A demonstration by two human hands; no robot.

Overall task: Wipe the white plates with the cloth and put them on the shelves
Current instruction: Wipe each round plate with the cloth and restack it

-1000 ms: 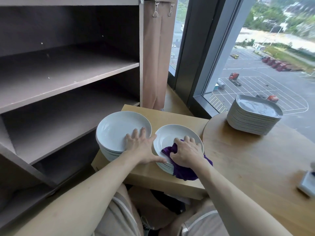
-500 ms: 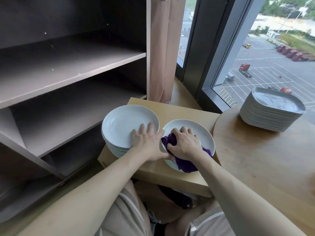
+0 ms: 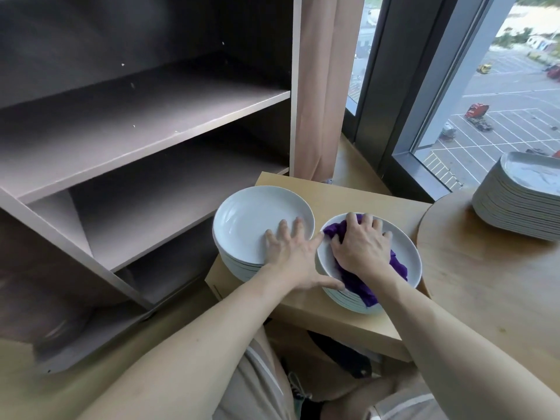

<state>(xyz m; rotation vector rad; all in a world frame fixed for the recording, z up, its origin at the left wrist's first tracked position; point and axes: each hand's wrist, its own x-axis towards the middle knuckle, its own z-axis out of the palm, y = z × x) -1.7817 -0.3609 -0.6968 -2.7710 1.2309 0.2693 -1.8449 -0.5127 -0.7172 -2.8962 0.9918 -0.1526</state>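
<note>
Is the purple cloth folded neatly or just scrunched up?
Scrunched: the purple cloth lies in loose wrinkles under the right hand, one end trailing over the plate rim.

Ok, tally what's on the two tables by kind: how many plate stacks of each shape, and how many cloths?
round white plate stacks: 2
squarish plate stack: 1
purple cloth: 1
Total: 4
</note>
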